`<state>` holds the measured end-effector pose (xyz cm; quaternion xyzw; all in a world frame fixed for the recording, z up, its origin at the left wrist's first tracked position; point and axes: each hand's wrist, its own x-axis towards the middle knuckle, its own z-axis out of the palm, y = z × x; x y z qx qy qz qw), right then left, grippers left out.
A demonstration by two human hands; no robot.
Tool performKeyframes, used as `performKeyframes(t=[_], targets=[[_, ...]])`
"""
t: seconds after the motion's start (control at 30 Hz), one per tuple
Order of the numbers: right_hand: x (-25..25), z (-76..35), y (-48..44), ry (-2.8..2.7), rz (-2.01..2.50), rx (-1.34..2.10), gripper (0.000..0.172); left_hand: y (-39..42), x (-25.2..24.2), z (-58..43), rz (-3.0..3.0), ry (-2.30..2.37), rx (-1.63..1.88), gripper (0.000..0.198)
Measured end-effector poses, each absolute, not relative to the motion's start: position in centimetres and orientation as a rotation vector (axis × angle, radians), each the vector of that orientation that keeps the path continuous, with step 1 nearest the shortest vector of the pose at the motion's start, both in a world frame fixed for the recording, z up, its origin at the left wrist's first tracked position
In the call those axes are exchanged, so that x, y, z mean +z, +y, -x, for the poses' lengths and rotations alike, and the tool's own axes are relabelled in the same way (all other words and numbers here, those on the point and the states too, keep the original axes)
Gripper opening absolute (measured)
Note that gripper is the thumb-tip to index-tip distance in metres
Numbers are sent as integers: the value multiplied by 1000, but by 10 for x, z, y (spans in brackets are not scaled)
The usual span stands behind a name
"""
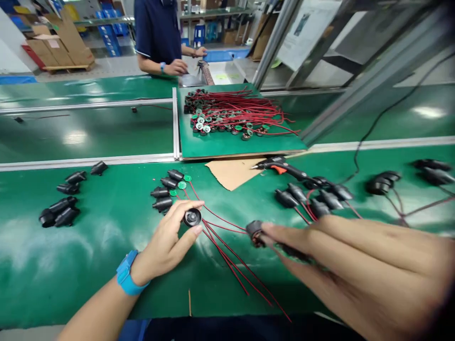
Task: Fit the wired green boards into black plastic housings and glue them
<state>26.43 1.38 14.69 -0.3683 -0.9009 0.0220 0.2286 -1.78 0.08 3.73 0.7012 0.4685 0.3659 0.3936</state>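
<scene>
My left hand (170, 239), with a blue band at the wrist, holds a black round plastic housing (192, 217) between thumb and fingers, its open end facing me. At the fingertips of my right hand (302, 241) is a small dark cylindrical part (255, 233) with copper-coloured windings, pinched and blurred by motion. A dark shape under the right palm cannot be made out. Beside my left hand several black housings (164, 192) lie with green round boards (182, 185) and red wires (227, 253) that run across the green mat between my hands.
Loose black housings (66, 211) lie at left. Toward the right are a glue gun (279, 166) on cardboard (232, 173) and wired black housings (329, 199). A raised green board (213, 148) bears many red-wired parts. Beyond it stands a co-worker (158, 40).
</scene>
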Motion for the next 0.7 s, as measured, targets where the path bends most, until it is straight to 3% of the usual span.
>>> performKeyframes(t=[0.17, 0.33, 0.57, 0.7], targets=[[106, -257, 17, -2239, 978, 611, 9, -13, 37, -1, -1723, 1068, 675, 26], [81, -240, 31, -2035, 957, 984, 9, -13, 27, -10, -1657, 1012, 729, 31], [73, -244, 37, -1959, 960, 1070, 9, -5, 20, -5, -1584, 1037, 718, 45], [70, -241, 36, -2053, 901, 1125, 7, -5, 24, -5, -1604, 1028, 685, 36]])
